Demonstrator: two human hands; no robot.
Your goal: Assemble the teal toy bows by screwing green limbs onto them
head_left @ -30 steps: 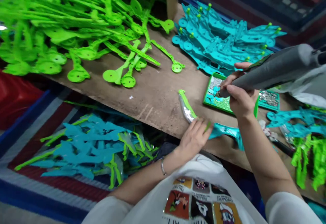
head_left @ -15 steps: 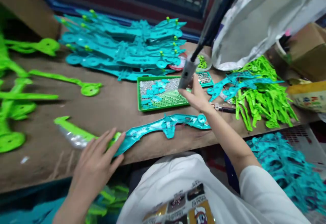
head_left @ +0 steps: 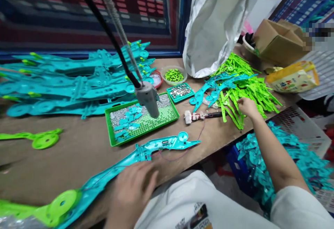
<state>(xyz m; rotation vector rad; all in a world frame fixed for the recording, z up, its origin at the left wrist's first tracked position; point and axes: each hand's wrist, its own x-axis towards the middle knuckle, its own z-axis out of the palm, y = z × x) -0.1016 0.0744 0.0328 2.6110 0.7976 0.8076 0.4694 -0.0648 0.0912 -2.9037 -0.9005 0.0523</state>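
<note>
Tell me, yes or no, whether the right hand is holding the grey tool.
No, the grey tool hangs over the green tray, apart from the right hand, which is at the light-green parts.

Here we have the right hand at the green pile toward the bench's right end! Our left hand, blurred, is by the long teal piece at the front edge; contact, we can't tell. A grey tool hangs over the green tray, teal stacks lining the back edge.
</note>
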